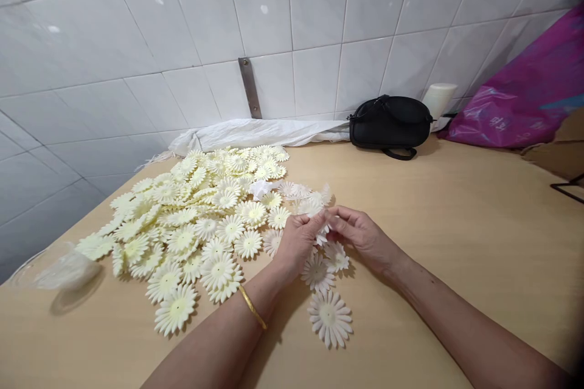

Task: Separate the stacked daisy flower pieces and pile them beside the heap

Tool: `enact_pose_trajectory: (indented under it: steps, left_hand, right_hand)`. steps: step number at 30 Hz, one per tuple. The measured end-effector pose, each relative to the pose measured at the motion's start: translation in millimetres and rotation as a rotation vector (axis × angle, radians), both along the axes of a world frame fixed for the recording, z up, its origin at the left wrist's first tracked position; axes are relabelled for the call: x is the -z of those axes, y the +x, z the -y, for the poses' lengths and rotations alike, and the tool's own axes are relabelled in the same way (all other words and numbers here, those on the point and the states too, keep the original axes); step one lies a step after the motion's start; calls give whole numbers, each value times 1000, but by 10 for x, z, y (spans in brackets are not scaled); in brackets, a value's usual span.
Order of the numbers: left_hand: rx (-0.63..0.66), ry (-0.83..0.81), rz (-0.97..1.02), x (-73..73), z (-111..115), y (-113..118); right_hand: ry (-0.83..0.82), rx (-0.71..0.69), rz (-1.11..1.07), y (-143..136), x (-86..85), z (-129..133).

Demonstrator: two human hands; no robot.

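My left hand (298, 242) and my right hand (360, 236) meet over the table, fingers pinched together on a white daisy-shaped flower piece (322, 232). Fingers hide part of it. Below them lie more white flower pieces (318, 271), one of them apart (330, 318) nearer to me. Just beyond my fingertips are several whitish flower pieces (301, 192) and a crumpled white scrap (261, 189). To the left of my left hand spreads a large heap of pale yellow flower pieces (182, 237), many stacked or overlapping.
The wooden-topped table (456, 225) meets a tiled wall (314, 6). Along the back lie a white cloth (255, 132), a black zipped case (391, 123), a white container (438, 99) and a purple plastic bag (511, 97). A clear plastic bag (68, 270) lies at the left edge.
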State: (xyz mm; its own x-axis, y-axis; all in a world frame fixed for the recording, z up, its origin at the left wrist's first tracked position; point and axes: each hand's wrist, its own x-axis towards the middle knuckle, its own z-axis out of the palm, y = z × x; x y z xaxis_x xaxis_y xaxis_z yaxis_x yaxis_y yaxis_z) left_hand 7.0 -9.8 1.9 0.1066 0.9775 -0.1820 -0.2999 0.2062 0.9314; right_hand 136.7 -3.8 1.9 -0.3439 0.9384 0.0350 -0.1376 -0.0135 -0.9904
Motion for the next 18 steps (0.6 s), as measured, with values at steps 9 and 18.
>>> enact_pose_trajectory:
  steps: [9, 18]
  left_hand:
    - [69, 71, 1, 21, -54, -29]
    - [98, 136, -10, -7, -9, -36]
  right_hand:
    - [182, 238, 141, 111, 34, -101]
    - [255, 200, 263, 99, -7, -61]
